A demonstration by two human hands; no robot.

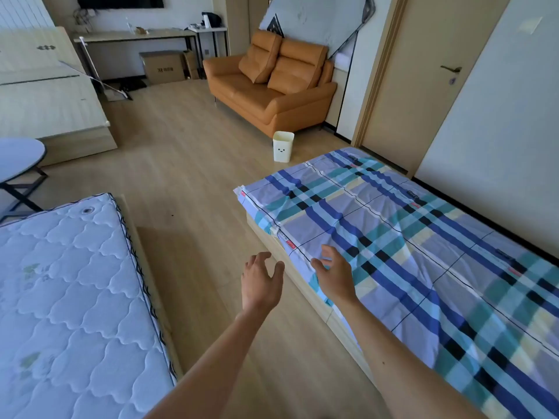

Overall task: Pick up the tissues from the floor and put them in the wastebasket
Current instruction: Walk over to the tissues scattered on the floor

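Both hands out front, empty: left hand [260, 282] over bare floor [187, 164], right hand [334, 275] above plaid bed [423, 237] edge, fingers spread wide. No tissues visible on floor. Wastebasket [283, 146] well ahead, slightly right, nearer right hand, by sofa [272, 89].

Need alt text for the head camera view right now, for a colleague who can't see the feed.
Two bare, empty hands, left hand and right hand, reach forward over a wooden floor between a white quilted mattress and a plaid-sheeted bed. A small cream wastebasket stands ahead beside an orange sofa. No tissues are visible on the floor.
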